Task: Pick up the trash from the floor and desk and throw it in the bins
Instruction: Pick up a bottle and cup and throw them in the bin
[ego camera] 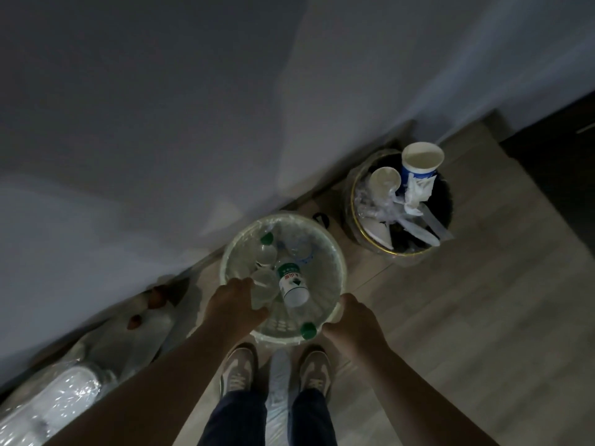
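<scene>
Two bins: white bin (328,268) by the wall, dark bin (349,220) to its right, both well filled.
Plastic (54,400): heaped on the floor's left edge, perhaps still to bin.
Bag (278,381): on the floor between the shoes, unbinned.
Bottle (291,284): inside the white bin.
Left grip (233,300): at the near-left rim, touching a clear bottle (262,284); hold unclear.
Right grip (352,320): near-right rim, fingers hidden; cannot tell.
Progress: mostly done, I judge.
</scene>
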### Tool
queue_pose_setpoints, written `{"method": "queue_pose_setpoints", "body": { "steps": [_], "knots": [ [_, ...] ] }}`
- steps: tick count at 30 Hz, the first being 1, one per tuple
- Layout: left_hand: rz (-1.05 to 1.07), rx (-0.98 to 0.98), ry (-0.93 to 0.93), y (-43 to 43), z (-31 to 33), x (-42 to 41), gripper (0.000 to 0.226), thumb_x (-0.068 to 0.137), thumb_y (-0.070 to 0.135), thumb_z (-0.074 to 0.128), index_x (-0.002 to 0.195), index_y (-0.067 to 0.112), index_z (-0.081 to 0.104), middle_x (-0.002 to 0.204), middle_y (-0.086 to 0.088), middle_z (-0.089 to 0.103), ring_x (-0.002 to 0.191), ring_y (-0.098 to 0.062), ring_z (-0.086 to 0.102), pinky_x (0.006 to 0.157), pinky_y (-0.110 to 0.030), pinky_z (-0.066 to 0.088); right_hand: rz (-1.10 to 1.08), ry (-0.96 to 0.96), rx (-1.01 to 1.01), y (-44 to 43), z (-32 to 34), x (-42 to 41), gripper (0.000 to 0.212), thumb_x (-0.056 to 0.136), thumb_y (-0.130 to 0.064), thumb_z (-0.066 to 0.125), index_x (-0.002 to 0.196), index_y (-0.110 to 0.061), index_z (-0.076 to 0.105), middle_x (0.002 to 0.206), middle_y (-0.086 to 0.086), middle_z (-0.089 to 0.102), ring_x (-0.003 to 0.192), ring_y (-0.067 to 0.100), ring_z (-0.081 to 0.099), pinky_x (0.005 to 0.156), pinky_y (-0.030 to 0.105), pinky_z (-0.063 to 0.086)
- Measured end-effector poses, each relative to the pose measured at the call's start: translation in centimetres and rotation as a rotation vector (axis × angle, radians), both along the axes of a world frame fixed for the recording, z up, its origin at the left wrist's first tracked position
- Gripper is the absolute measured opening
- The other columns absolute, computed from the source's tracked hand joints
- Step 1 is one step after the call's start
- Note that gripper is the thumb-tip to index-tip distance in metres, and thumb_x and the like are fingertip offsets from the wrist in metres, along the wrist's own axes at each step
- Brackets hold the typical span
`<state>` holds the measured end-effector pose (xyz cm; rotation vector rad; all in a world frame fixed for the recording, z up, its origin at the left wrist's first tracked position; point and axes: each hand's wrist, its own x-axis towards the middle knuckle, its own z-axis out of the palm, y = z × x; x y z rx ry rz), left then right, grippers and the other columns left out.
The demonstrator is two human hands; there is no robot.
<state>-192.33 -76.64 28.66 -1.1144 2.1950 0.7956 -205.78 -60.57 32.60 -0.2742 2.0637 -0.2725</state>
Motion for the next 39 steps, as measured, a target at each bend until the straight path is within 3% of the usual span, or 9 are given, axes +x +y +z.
{"method": "queue_pose_setpoints", "body": {
  "steps": [3,8,14,23,29,35,39],
  "knots": [
    [-0.073,-0.01,-0.028,-0.7,1.3,0.2,0.057,0.08,0.047,0.064,0.127,0.018,0.05,0.126,-0.004,0.056,0.112,-0.02,0.056,0.089,-0.03,0.047,0.045,0.028,0.014,-0.3,1.2,0.0,0.048,0.081,-0.028,0.068,0.123,-0.013,0.049,0.113,0.004,0.06,0.096,0.016,0.055,0.071,0.021,0.039],
    [-0.151,-0.02,-0.048,-2.1,4.2,0.1,0.055,0.08,0.049,0.063,0.125,0.02,0.05,0.124,-0.001,0.056,0.113,-0.018,0.055,0.09,-0.028,0.044,0.184,0.082,0.06,-0.6,3.7,0.0,0.046,0.084,-0.034,0.064,0.123,-0.014,0.049,0.117,0.004,0.059,0.109,0.019,0.056,0.081,0.026,0.044],
    [-0.218,-0.065,-0.042,-4.6,8.3,-1.3,0.055,0.081,0.051,0.061,0.127,0.022,0.049,0.124,0.001,0.055,0.112,-0.016,0.054,0.092,-0.027,0.042,0.37,0.208,0.045,-0.8,7.2,-0.3,0.038,0.086,-0.036,0.061,0.116,-0.015,0.05,0.114,0.004,0.058,0.108,0.02,0.056,0.08,0.026,0.042],
    [-0.404,-0.103,-0.001,-5.0,16.5,-3.4,0.049,0.087,0.05,0.054,0.126,0.022,0.047,0.125,0.002,0.054,0.115,-0.016,0.052,0.095,-0.027,0.042,0.372,0.329,-0.035,-1.2,14.8,-1.7,0.036,0.086,-0.034,0.057,0.118,-0.019,0.049,0.115,0.002,0.056,0.11,0.018,0.055,0.086,0.027,0.043],
    [-0.547,-0.184,0.123,-5.5,25.4,-5.1,0.048,0.088,0.05,0.051,0.126,0.022,0.046,0.124,0.002,0.053,0.115,-0.017,0.052,0.092,-0.027,0.039,0.349,0.413,-0.071,-1.2,22.8,-3.2,0.04,0.086,-0.035,0.057,0.122,-0.023,0.048,0.12,-0.001,0.056,0.114,0.016,0.054,0.084,0.025,0.042],
    [-0.624,-0.202,0.321,-6.0,38.2,-7.2,0.053,0.088,0.049,0.056,0.131,0.019,0.047,0.13,0.001,0.053,0.115,-0.016,0.053,0.094,-0.024,0.04,0.322,0.62,-0.186,-1.4,35.4,-4.7,0.032,0.084,-0.035,0.058,0.114,-0.025,0.053,0.106,-0.007,0.059,0.108,0.015,0.057,0.091,0.026,0.041],
    [-0.664,-0.287,0.478,-6.1,48.4,-8.2,0.053,0.088,0.048,0.056,0.134,0.024,0.044,0.133,0.005,0.051,0.119,-0.012,0.05,0.095,-0.019,0.036,0.296,0.768,-0.278,-1.5,45.3,-5.7,0.044,0.087,-0.038,0.061,0.128,-0.029,0.049,0.12,-0.009,0.057,0.11,0.009,0.055,0.084,0.017,0.039]
  ]
}}
